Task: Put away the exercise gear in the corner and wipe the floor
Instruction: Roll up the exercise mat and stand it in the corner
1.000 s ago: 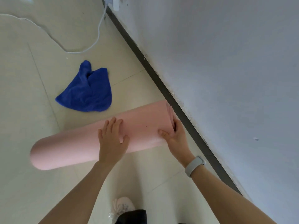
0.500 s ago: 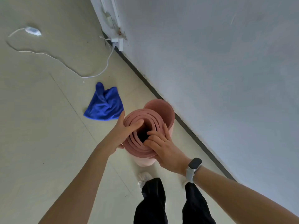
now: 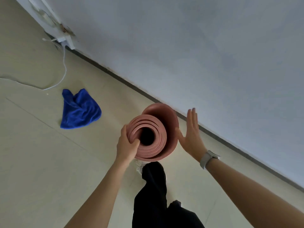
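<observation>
A rolled pink exercise mat (image 3: pixel 162 129) stands upright on the floor close to the wall, its spiral end facing up at me. My left hand (image 3: pixel 127 146) grips the top rim on the left, thumb hooked inside the roll. My right hand (image 3: pixel 190 135) is flat and open, fingers together, its palm edge against the loose outer layer on the right side. A crumpled blue cloth (image 3: pixel 79 110) lies on the tiles to the left of the mat, apart from both hands.
A white wall with a dark baseboard (image 3: pixel 230 143) runs diagonally just behind the mat. A white cable (image 3: pixel 63 69) trails from a power strip (image 3: pixel 68 42) at the wall's base. My dark trouser legs (image 3: pixel 154 195) and a shoe are below the mat.
The mat went from lying flat on the floor to standing on end. My right hand left the top rim and now presses flat on the mat's side.
</observation>
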The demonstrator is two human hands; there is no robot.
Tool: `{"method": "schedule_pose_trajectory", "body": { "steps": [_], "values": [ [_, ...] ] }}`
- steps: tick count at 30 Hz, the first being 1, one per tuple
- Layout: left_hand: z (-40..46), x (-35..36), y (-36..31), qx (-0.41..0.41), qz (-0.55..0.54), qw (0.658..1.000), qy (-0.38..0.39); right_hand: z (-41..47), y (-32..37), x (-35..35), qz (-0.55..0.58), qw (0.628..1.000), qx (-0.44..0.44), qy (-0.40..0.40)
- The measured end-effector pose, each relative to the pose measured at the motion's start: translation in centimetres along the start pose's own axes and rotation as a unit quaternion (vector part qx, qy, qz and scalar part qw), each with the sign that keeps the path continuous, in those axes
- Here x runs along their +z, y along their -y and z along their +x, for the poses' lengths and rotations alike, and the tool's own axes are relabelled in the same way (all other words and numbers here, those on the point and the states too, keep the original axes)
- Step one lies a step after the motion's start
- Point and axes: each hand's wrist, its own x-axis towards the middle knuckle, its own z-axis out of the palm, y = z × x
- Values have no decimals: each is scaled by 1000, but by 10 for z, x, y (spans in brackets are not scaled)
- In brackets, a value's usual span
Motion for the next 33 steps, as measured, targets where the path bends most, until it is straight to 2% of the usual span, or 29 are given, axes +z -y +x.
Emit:
{"method": "schedule_pose_trajectory", "body": {
  "steps": [1, 2, 3, 5, 8, 11, 14, 18, 21, 22, 24, 26, 28, 29, 31, 33],
  "values": [
    [-3, 4, 1, 8, 0, 1000, 0, -1, 2, 2, 85, 992, 91, 13],
    [-7, 9, 1, 19, 7, 1000, 4, -2, 5, 5, 153, 979, 129, 35],
    [-11, 14, 2, 38, 20, 999, 11, -1, 9, 8, 174, 976, 118, 53],
    [-19, 23, 4, 72, 58, 995, 30, -5, 11, 16, 159, 984, 82, 24],
    [-42, 36, 13, 107, 129, 984, 62, -33, -6, 9, 184, 978, 97, -3],
    [-79, 51, 15, 168, 199, 961, 94, -90, -35, -10, 211, 974, 75, 35],
    [-131, 75, 6, 224, 243, 934, 134, -163, -58, -30, 214, 971, 94, 58],
    [-211, 114, -4, 266, 290, 904, 168, -248, -81, -57, 199, 969, 137, -48],
    [-270, 145, -13, 277, 338, 891, 121, -305, -96, -87, 195, 957, 168, -133],
    [-287, 156, -21, 299, 374, 872, 98, -323, -104, -97, 196, 953, 174, -152],
    [-316, 179, -36, 372, 459, 804, 73, -359, -117, -116, 192, 947, 189, -173],
    [-338, 208, -52, 441, 521, 723, 104, -393, -130, -136, 181, 942, 209, -192],
    [-358, 243, -67, 494, 571, 635, 164, -428, -144, -158, 166, 935, 228, -215],
    [-365, 261, -73, 509, 585, 602, 192, -442, -149, -169, 158, 933, 235, -223],
    [-389, 303, -85, 512, 583, 568, 275, -475, -168, -194, 148, 917, 270, -255],
    [-421, 349, -94, 497, 546, 572, 358, -510, -191, -220, 153, 886, 324, -294]
  ]
}}
